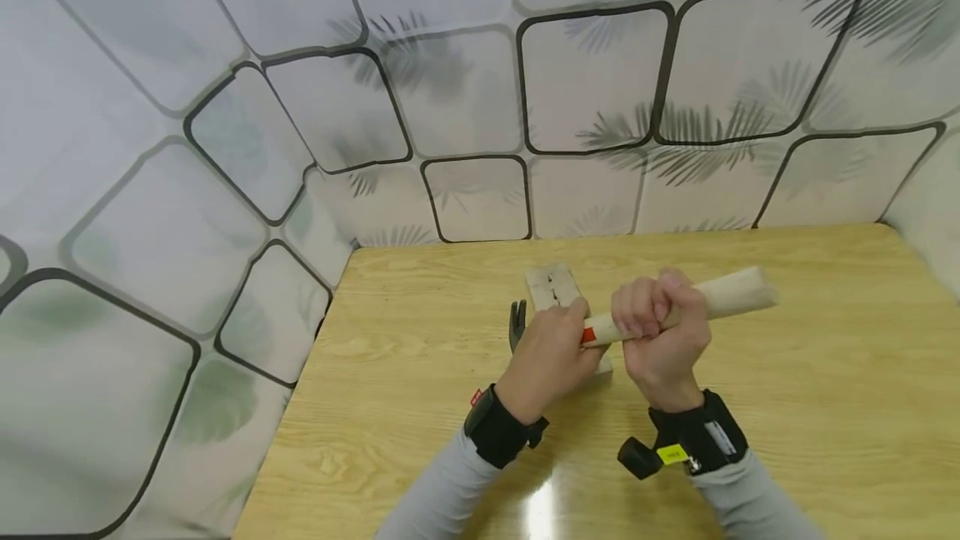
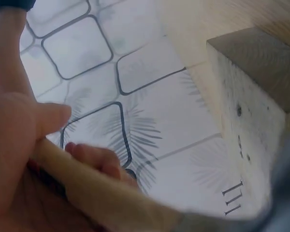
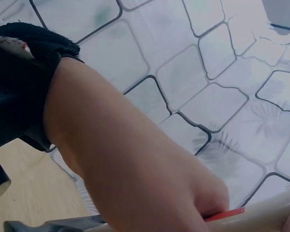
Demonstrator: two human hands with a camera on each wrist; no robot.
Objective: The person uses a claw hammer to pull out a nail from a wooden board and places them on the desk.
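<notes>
My left hand [image 1: 551,352] grips a claw hammer close to its head, and the dark claw [image 1: 517,325] shows past the knuckles. Further along the pale wooden handle [image 1: 738,294], my right hand [image 1: 663,336] wraps its fingers round it. A red mark [image 1: 588,334] sits on the handle between the two hands. Beneath the left hand lies a pale wooden block [image 1: 551,286], partly covered by that hand. Several thin nails [image 2: 233,198] stick out of the block's face in the left wrist view. The hammer head is blurred and mostly hidden there.
The block lies on a light wood-grain table [image 1: 825,340]. Patterned fabric walls [image 1: 465,107] with dark outlines and leaf prints rise behind and to the left of it. Black straps with small cameras [image 1: 639,458] sit on both wrists.
</notes>
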